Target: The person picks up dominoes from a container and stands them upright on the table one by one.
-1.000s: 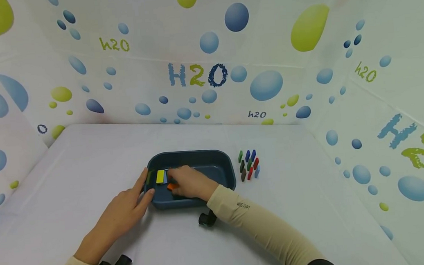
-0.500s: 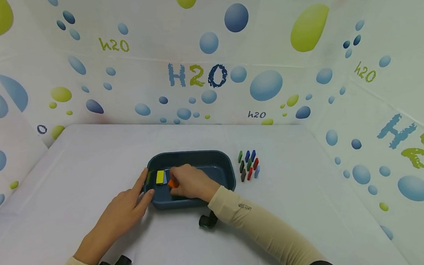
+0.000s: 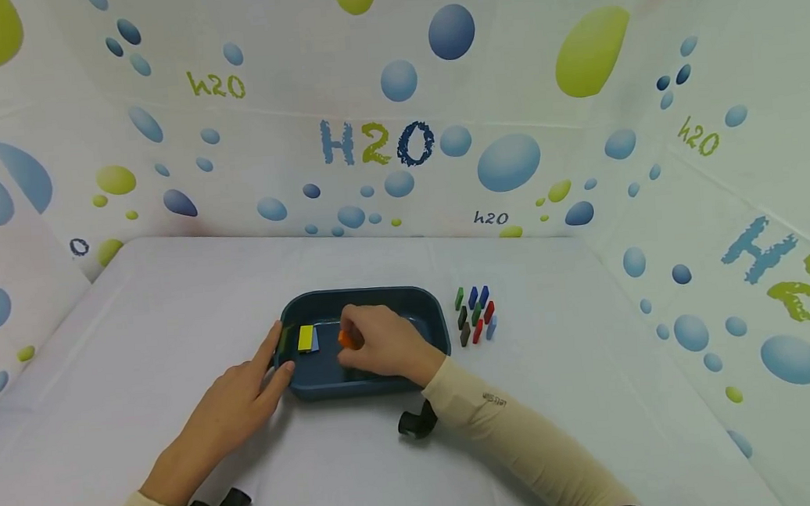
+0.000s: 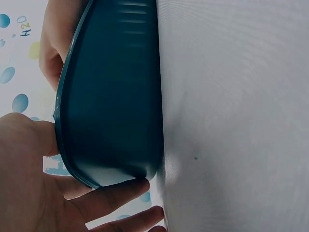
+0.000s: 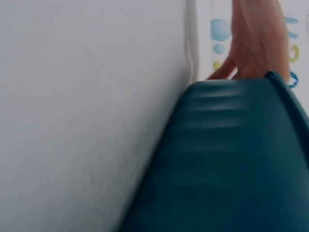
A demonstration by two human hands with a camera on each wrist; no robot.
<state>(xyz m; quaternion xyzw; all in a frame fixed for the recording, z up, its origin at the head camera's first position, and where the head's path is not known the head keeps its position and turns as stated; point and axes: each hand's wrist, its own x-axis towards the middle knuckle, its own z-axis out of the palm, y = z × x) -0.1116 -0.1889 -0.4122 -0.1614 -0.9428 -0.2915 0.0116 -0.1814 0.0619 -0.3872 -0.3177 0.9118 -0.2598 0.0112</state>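
A dark teal tray (image 3: 372, 386) lies on the white-covered table. My left hand (image 3: 235, 406) rests against its left end; in the left wrist view the thumb lies at the rim and extended fingers touch the outer wall. Over the tray's middle, my right hand (image 3: 390, 344) pinches a small orange block (image 3: 345, 339) between thumb and fingers, which partly cover it. To the left inside the tray sit a yellow block (image 3: 306, 337) and a light blue block (image 3: 315, 340), side by side. The tray's outer wall (image 5: 217, 159) fills much of the right wrist view.
Several small coloured tiles stand in short rows right of the tray, among them a red tile (image 3: 489, 311), a blue tile (image 3: 484, 297) and a brown tile (image 3: 465, 334). Behind the table hangs a white cloth (image 3: 278, 58) with bubble prints.
My right hand has moved right, carrying the orange block away from the yellow and light blue blocks. My left hand and the tray have stayed in place.
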